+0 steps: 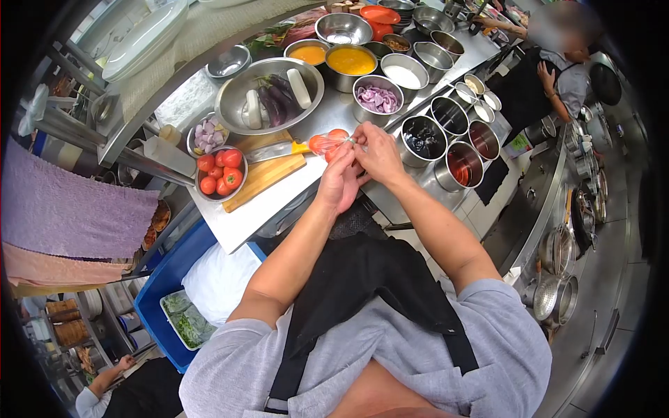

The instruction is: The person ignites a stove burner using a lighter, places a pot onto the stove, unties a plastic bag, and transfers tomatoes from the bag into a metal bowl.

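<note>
A clear plastic bag of tomatoes (323, 144) is in front of me above the counter's front edge. My left hand (339, 182) is closed at the bag's gathered neck, its fingertips against the plastic. From the other side, my right hand (381, 155) pinches the twisted top of the bag. Left of the bag lies a knife (273, 151), its blade across a wooden cutting board (268, 182) and its yellow handle partly behind the bag. Beside the board stands a metal bowl of tomatoes (222, 172).
Behind the board is a large bowl with eggplants (277, 101). A pot of sliced purple onions (377, 99), a pot of yellow liquid (350, 61) and several dark-liquid pots (423, 139) stand nearby. A blue bin (155, 296) is lower left. Co-workers (550, 80) are at right and lower left.
</note>
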